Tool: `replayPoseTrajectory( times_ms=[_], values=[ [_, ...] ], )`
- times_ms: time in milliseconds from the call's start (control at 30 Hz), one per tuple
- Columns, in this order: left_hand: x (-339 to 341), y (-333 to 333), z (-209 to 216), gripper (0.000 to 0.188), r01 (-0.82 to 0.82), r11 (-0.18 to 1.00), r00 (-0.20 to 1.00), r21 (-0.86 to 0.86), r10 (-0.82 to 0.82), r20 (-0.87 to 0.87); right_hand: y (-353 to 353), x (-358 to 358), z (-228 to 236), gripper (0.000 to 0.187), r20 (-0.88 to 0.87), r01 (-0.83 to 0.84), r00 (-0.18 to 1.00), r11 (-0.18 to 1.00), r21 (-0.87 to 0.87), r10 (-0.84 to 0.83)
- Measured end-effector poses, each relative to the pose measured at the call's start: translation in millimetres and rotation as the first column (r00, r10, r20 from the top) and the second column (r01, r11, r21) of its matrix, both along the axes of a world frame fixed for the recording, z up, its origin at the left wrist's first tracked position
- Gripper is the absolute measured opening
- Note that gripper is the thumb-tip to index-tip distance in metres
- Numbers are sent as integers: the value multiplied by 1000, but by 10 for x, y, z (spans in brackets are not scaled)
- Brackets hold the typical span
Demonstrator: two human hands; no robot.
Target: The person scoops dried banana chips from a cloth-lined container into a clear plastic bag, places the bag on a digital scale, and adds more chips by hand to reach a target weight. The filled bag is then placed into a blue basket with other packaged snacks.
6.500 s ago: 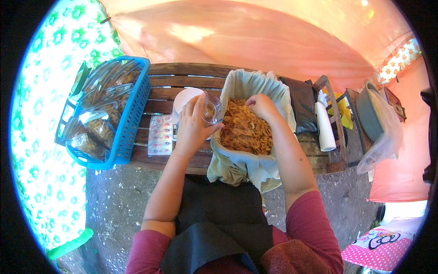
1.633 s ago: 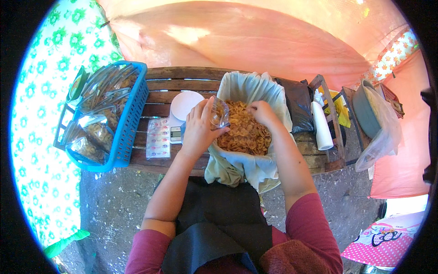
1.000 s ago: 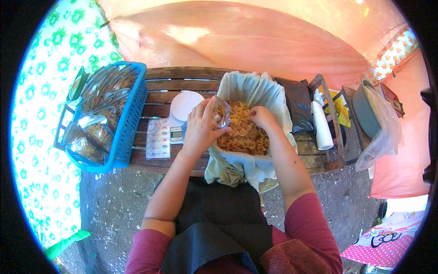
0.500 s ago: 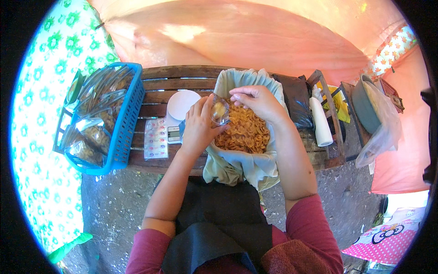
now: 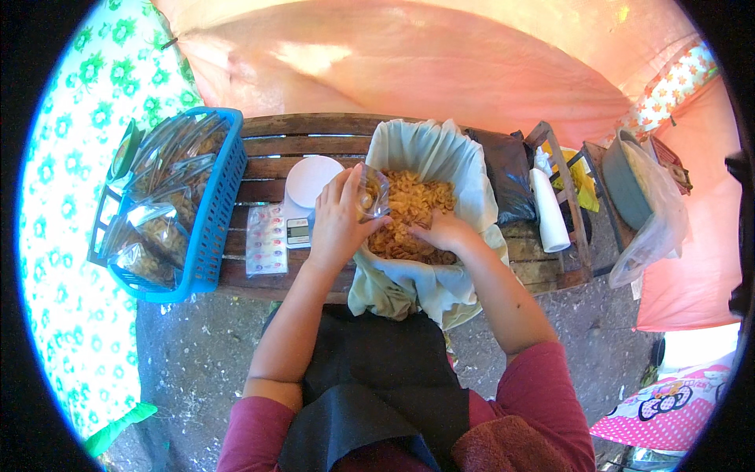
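Note:
In my left hand (image 5: pixel 338 224) is a small clear plastic bag (image 5: pixel 373 191), held upright over the left side of a cloth-lined container with a few yellowish pieces inside. The fingers close round the bag's left side. My right hand (image 5: pixel 447 234) reaches down into the thin golden-brown chips (image 5: pixel 417 195) heaped in the container. Its thumb points left and its other fingers are mostly hidden among the chips, so their grip does not show. Pale cloth (image 5: pixel 476 177) lines the container and hangs over its front edge.
A white kitchen scale (image 5: pixel 313 181) and a printed plastic sheet (image 5: pixel 267 240) lie left on the slatted wooden bench (image 5: pixel 307 124). Beyond them stands a blue basket (image 5: pixel 220 212) of filled clear bags. To the right are a black plastic bag (image 5: pixel 510 173), a white roll (image 5: pixel 550 212) and a grey-green tub (image 5: pixel 625 185).
My right hand has gone down from above the container into the chips. My left hand still holds the clear bag, shifted slightly left.

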State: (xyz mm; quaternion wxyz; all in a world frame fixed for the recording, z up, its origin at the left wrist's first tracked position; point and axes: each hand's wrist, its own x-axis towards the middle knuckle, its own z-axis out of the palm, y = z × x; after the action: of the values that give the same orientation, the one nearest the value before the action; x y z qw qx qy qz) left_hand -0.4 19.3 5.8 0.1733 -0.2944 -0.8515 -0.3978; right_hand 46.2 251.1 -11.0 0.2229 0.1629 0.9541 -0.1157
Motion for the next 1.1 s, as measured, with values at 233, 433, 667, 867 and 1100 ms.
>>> replayPoseTrajectory(
  times_ms=[233,433,667,867,1100],
  values=[
    [6,-9,3,95,1,1000,1000,4,-1,-5,-45,-211,-173,87,-63,59,996,998,-32,-61],
    [-19,-67,30,96,-12,1000,1000,-5,11,-8,66,-439,73,51,-183,105,957,855,-507,-226],
    [-67,-106,30,95,-70,998,997,-7,70,-23,229,-446,453,27,-142,121,946,723,-680,-292],
    [-91,-101,-2,95,-57,998,998,-19,57,-3,262,-405,364,26,-68,202,917,603,-771,-393],
    [-78,-114,-1,94,-63,998,998,-25,63,5,366,-388,109,27,5,186,899,373,-909,-437]
  ],
)
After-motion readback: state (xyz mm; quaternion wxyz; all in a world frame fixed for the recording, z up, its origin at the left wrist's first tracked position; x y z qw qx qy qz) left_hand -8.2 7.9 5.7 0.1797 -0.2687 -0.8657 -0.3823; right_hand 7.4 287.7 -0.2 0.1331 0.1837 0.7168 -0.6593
